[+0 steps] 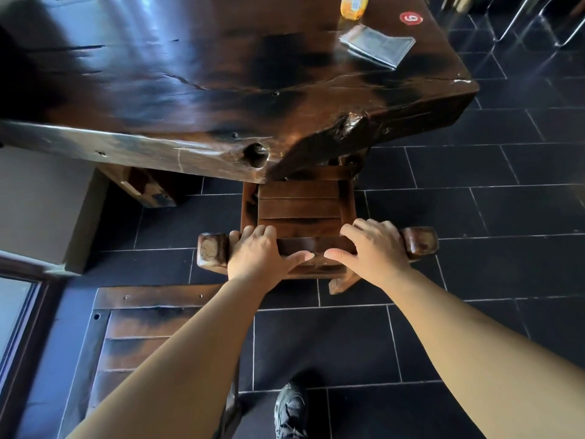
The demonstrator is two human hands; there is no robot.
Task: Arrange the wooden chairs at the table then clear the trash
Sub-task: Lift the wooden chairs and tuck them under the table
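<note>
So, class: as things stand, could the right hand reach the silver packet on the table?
Probably not yet: the right hand grips the chair back, and the packet lies far across the table.

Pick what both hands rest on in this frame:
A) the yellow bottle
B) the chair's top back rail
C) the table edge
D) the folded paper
B: the left hand and right hand both lie over the chair's top back rail, with its seat partly under the table.

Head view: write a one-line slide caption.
Both hands, left hand and right hand, grip the top rail of a wooden chair partly tucked under the dark wooden table.
</note>
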